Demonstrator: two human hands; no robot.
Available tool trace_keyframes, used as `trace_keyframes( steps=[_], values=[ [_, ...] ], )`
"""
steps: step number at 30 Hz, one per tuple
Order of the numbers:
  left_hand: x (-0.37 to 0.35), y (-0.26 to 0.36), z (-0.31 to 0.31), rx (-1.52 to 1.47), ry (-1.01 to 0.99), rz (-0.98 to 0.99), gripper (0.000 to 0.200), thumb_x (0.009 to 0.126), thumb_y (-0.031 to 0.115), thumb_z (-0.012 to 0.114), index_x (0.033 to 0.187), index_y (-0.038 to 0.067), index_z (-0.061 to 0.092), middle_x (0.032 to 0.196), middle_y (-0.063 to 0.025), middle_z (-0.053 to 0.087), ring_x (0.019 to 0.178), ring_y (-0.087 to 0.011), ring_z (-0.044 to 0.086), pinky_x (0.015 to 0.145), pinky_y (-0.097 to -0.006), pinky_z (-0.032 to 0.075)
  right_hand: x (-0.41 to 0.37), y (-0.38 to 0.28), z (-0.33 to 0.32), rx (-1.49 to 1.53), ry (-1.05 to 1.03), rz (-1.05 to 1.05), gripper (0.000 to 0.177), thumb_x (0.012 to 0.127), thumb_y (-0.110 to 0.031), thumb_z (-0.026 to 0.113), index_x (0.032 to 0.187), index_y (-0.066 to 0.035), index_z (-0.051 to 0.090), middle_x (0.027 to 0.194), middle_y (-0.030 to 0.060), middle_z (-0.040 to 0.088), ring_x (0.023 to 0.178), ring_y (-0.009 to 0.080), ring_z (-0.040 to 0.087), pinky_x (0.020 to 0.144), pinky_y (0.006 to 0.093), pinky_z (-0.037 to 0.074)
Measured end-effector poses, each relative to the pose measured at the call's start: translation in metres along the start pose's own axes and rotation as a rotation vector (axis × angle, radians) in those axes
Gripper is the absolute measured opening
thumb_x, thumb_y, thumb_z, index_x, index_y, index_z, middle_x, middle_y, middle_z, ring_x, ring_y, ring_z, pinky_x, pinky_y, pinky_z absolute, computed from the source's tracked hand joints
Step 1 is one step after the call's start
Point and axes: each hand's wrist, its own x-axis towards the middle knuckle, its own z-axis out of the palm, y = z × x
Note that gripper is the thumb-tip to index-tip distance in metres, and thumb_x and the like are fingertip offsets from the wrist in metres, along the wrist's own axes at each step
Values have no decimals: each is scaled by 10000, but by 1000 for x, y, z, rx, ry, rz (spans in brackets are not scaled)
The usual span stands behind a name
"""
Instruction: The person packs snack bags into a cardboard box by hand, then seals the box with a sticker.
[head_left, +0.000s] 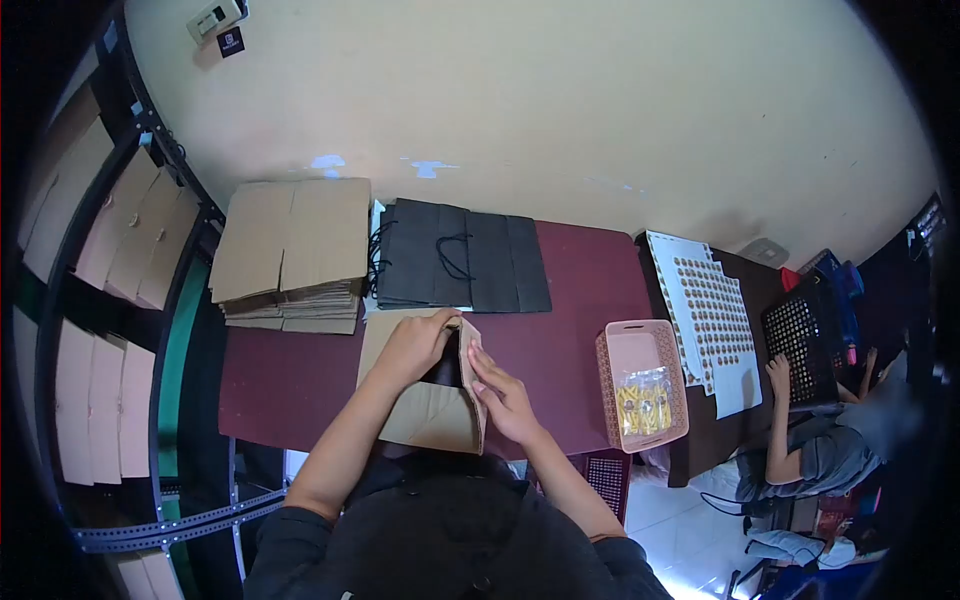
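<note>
A brown cardboard box [430, 415], partly unfolded with a dark opening, lies at the near edge of the maroon table [585, 270]. My left hand [420, 345] grips its upper edge, the fingers bent over the cardboard near the opening. On the box's right side panel rests my right hand [503, 398], fingers extended against the outer face. Behind the box, folded cardboard [325, 235] is stacked at the left, beside black paper bags [465, 260] with black cord handles.
A pink basket [610, 385] with yellow packaged items stands to the right. Farther right are sticker sheets [715, 310], a black crate [800, 335] and another person [830, 455] seated beside it. Shelves [150, 400] holding boxes stand at the left.
</note>
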Motion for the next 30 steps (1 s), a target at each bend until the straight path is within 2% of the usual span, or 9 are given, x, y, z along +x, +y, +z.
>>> trace_keyframes(
  steps=[4,9,10,13,16,18,19,20,30],
  values=[
    [-7,-3,11,13,121,34,318,802,76,513,1116,79,558,751,-217,622,682,-384,609,635,-469,482,3,1,0,-73,-7,-71,436,892,-106,493,1321,-58,440,1395,152,382,1319,288,324,1084,370,249],
    [-6,-6,21,-38,141,68,333,797,108,523,1129,100,550,749,-221,624,693,-378,618,638,-465,485,-9,13,2,-138,-77,9,384,934,-181,422,1297,-65,477,1401,139,380,1335,283,300,1101,389,199],
    [-6,3,16,20,79,23,320,789,99,523,1101,37,553,773,-196,641,693,-384,623,643,-464,496,-13,11,13,-154,7,-7,383,950,-205,368,1286,-69,493,1395,139,391,1339,292,290,1106,407,178],
    [-2,-1,16,63,66,25,356,785,91,523,1138,46,538,765,-194,640,692,-379,624,641,-459,495,-16,16,16,-87,81,8,382,952,-191,357,1287,-71,495,1381,138,412,1333,307,298,1103,415,184],
    [-6,-4,1,-37,-50,19,421,790,71,517,1209,102,513,901,-228,628,835,-387,611,734,-442,479,-15,11,14,-103,50,-11,379,950,-181,356,1287,-78,496,1365,145,429,1321,314,319,1102,415,192],
    [-13,-1,-7,-137,-147,118,567,762,2,517,1311,103,417,1132,-234,562,1016,-390,553,913,-445,422,-13,2,7,-205,18,-5,376,947,-180,364,1286,-88,498,1355,154,436,1302,319,347,1101,419,199],
    [-19,-1,-5,-184,-199,114,688,736,-40,521,1376,105,314,1270,-225,473,1133,-397,478,1052,-465,300,-12,1,5,-246,21,-3,372,943,-180,373,1284,-105,502,1346,151,446,1288,318,368,1097,422,215],
    [-22,-1,-2,-189,-195,86,720,733,-51,528,1391,102,278,1274,-224,472,1140,-390,479,1089,-481,235,-10,-4,3,-293,-1,2,367,945,-188,377,1275,-101,513,1345,151,449,1293,323,360,1095,435,214],
    [-44,4,-10,14,-165,31,643,732,-134,412,1356,-24,300,1386,-219,354,1302,-326,332,1078,-459,250,11,-32,14,-661,-229,94,360,910,-218,393,1205,-121,575,1301,107,502,1252,317,412,1061,531,231]
  ],
)
